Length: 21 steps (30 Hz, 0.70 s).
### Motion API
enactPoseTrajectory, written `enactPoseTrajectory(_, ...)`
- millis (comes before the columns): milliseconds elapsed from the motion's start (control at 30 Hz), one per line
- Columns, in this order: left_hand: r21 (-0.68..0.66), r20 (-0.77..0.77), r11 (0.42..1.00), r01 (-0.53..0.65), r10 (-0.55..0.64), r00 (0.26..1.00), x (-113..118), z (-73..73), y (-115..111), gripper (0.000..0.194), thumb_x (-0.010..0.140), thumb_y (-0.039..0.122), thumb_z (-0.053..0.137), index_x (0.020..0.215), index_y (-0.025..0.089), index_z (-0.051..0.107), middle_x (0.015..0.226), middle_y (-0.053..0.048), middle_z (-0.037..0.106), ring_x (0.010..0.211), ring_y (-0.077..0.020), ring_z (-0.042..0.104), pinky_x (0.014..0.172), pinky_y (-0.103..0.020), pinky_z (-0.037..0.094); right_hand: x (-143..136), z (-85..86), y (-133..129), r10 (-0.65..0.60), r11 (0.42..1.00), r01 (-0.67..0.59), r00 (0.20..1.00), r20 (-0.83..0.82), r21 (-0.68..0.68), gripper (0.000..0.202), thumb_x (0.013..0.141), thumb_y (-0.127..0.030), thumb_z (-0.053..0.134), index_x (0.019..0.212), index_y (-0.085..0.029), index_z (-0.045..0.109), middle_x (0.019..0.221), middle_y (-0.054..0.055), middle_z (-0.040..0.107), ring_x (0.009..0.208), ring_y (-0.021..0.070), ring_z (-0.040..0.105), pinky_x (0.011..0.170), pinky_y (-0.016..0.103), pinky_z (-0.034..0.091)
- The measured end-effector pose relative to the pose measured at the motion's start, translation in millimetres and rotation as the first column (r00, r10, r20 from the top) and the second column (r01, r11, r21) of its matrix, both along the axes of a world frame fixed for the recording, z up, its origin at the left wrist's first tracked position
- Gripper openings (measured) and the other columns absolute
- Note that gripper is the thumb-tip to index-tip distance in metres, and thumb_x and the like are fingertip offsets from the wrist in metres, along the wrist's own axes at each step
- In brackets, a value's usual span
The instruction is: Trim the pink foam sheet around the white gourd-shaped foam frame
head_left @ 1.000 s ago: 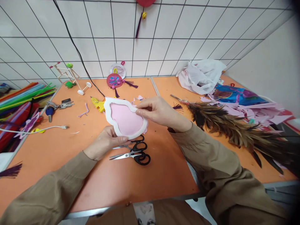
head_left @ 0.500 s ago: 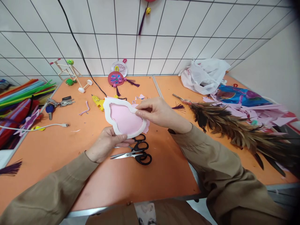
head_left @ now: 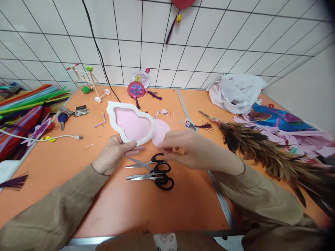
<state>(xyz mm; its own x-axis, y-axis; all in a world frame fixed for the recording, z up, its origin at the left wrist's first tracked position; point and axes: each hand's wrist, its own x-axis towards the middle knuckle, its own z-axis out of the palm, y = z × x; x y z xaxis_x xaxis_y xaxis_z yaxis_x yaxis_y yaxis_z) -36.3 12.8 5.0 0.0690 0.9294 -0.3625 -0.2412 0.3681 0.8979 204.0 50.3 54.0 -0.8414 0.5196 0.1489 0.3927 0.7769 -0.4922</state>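
Note:
My left hand [head_left: 116,151] grips the lower edge of a pink gourd-like shape with a raised white border [head_left: 134,126], thumb on top. My right hand [head_left: 180,148] is off that piece, slightly blurred, with its fingers curved and apart and nothing seen between them. Just beyond its fingertips a round pink piece [head_left: 161,131] lies on the orange table, partly behind the white border. Two pairs of black-handled scissors lie below, the upper pair [head_left: 162,168] close to my right fingers and the lower pair [head_left: 164,182] nearer the table's front.
Behind stand a wooden-stick model [head_left: 89,82] and round tasselled ornaments [head_left: 136,89]. At left are keys [head_left: 62,118], a white cable [head_left: 65,136] and coloured pipe cleaners [head_left: 34,101]. A feather duster [head_left: 261,150] and a white plastic bag [head_left: 234,92] lie at right.
My right hand has let go of the white-bordered piece and moved right and down, its fingers opening. My left hand has shifted slightly left with the piece. The view has shifted a little.

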Motion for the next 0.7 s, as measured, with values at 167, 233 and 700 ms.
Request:
enactPoseTrajectory(167,0.018,0.009,0.998,-0.056,0.056,0.998,1.3,11.3,14.6,0.028,0.063,0.027,0.092,0.083,0.013,0.079,0.092,-0.011,0.082,0.081,-0.0241,0.079,0.073,-0.026,0.063,-12.7,-22.0,-20.9,0.127,0.990,-0.140,0.865,0.486,-0.009,0.022,0.090,-0.016,0.063,0.110,-0.019,0.071,0.099,0.007,0.068,0.077,0.0190,0.061,0.060,0.031,0.037)
enactPoseTrajectory(233,0.041,0.005,0.998,-0.046,0.045,0.999,4.0,16.2,21.3,0.027,0.065,0.025,0.090,0.085,0.013,0.079,0.093,-0.011,0.081,0.083,-0.0250,0.079,0.071,-0.026,0.063,-15.8,-22.4,-24.6,0.133,0.989,-0.150,0.849,0.511,-0.008,0.024,0.092,-0.019,0.061,0.114,-0.019,0.069,0.100,0.008,0.067,0.080,0.0209,0.061,0.060,0.033,0.038)
enactPoseTrajectory(700,0.097,0.013,0.994,0.039,-0.041,0.999,10.4,26.6,41.2,0.028,0.068,0.028,0.088,0.090,0.014,0.078,0.093,-0.009,0.081,0.083,-0.0232,0.078,0.070,-0.024,0.062,-17.0,-20.8,-31.2,0.160,0.987,-0.153,0.877,0.454,-0.052,0.028,0.089,-0.015,0.055,0.115,-0.015,0.066,0.102,0.010,0.069,0.088,0.0247,0.061,0.067,0.037,0.042)
